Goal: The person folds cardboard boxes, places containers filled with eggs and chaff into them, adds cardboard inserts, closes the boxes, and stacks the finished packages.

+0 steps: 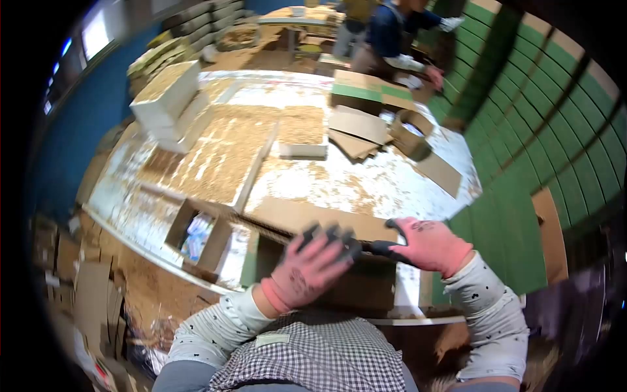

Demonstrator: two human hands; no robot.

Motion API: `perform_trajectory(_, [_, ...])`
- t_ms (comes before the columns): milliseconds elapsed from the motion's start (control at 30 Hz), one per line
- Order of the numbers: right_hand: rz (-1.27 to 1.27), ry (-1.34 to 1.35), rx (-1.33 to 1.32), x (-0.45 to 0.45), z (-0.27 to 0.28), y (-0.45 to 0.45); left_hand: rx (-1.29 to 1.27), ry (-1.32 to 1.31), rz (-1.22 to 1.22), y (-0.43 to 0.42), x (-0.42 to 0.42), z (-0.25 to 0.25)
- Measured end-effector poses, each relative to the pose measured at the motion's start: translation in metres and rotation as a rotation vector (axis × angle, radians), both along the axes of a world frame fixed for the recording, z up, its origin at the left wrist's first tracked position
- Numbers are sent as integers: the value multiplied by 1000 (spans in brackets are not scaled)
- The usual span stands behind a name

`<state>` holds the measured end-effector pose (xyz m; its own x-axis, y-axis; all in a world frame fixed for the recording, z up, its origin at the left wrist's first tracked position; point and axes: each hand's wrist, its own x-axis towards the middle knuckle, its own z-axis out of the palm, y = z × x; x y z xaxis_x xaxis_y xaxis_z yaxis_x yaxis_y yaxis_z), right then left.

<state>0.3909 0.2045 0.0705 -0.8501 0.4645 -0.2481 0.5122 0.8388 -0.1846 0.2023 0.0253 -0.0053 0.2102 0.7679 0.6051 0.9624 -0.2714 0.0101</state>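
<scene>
Directly before me stands a cardboard box, its raised brown flap (313, 214) along the far side and its near wall (366, 287) in shadow. My left hand (310, 268), in a pink glove with dark fingertips, is over the box's left part. Its fingers are spread and slightly blurred; whether they touch the cardboard is unclear. At the box's right end, my right hand (428, 245), gloved the same way, has its thumb and fingers around the cardboard edge. Patterned pale sleeves cover both forearms.
A small open carton (196, 235) with colourful packets stands left. Sawdust-like material (215, 144) covers much of the white table (313, 179). White blocks (170, 104), loose cardboard sheets (359, 127) and a round container (413, 130) lie beyond. Green stacked boxes (516, 111) rise right; a co-worker (392, 39) is behind.
</scene>
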Motion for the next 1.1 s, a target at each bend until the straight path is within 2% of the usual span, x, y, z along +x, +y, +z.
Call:
perform_trajectory(33, [53, 73, 144, -9, -2, -1, 97, -10, -77, -12, -3, -15])
perform_trajectory(67, [-5, 19, 242, -23, 4, 7, 69, -112, -76, -20, -1, -27])
perform_trajectory(100, [-6, 115, 392, -35, -4, 24, 5, -160, -70, -30, -3, -15])
perform_trajectory(167, [-133, 164, 473, -75, -8, 50, -91, -120, -455, -40, -9, 34])
perform_trajectory(200, [-212, 67, 409, -96, -13, 51, -161, -143, -688, -43, -10, 44])
perform_trajectory(233, [-120, 88, 411, -105, -38, 57, -346, -125, -684, -42, -16, 52])
perform_trajectory(267, [-133, 89, 470, -112, -34, 45, -529, -285, -687, -30, -37, 76])
perform_trajectory(300, [-143, 93, 532, -114, -25, 35, -228, -421, -475, -24, -57, 75])
perform_trajectory(333, [-18, 219, 597, -104, -15, 28, 22, -250, 33, -17, -66, 52])
perform_trajectory(367, [100, 342, 653, -86, -8, 14, 45, 131, 469, 6, -80, 37])
perform_trajectory(400, [225, 465, 712, -68, 1, 1, -401, -322, 498, 16, -87, 42])
perform_trajectory(467, [398, 219, -145, -9, 32, -12, -562, -260, 398, 20, -84, 52])
perform_trajectory(533, [379, -310, -175, 10, 22, -38, -710, -180, 204, 28, -80, 57])
perform_trajectory(567, [319, 161, 33, 0, -6, -50, -634, -16, 106, 39, -81, 33])
perform_trajectory(633, [22, 186, 315, -31, -83, -74, -680, -11, 186, 68, -69, 38])
perform_trajectory(700, [364, 149, 715, -17, -175, -35, -728, -32, 284, 103, -55, 20])
perform_trajectory(733, [337, 233, 559, -32, -98, -30, -372, -180, 258, 117, -58, -26])
perform_trajectory(767, [316, 337, 403, -30, -33, -12, -75, -188, 249, 118, -57, -53])
perform_trajectory(800, [194, 625, 418, -25, 4, 2, -158, -283, 227, 114, -53, -42])
perform_trajectory(833, [10, 658, 488, -18, -32, 28, -247, -371, 200, 107, -51, -27])
perform_trajectory(867, [-176, 683, 538, -11, -68, 55, -65, -383, 271, 100, -49, -18])
perform_trajectory(900, [-140, 534, 574, -13, -43, 40, 121, -392, 341, 94, -50, -12])
perform_trajectory(967, [61, 320, 686, -27, -127, 8, 163, -283, 493, 89, -59, -13])
perform_trajectory(1033, [-153, 502, 105, -34, -110, -24, -600, -390, 587, 81, -66, -24])
perform_trajectory(1067, [-189, 469, -174, -16, -119, 1, -631, -434, 525, 73, -76, -27])
perform_trajectory(1100, [-224, 434, -458, 9, -126, 37, -550, -341, 386, 56, -85, -30])
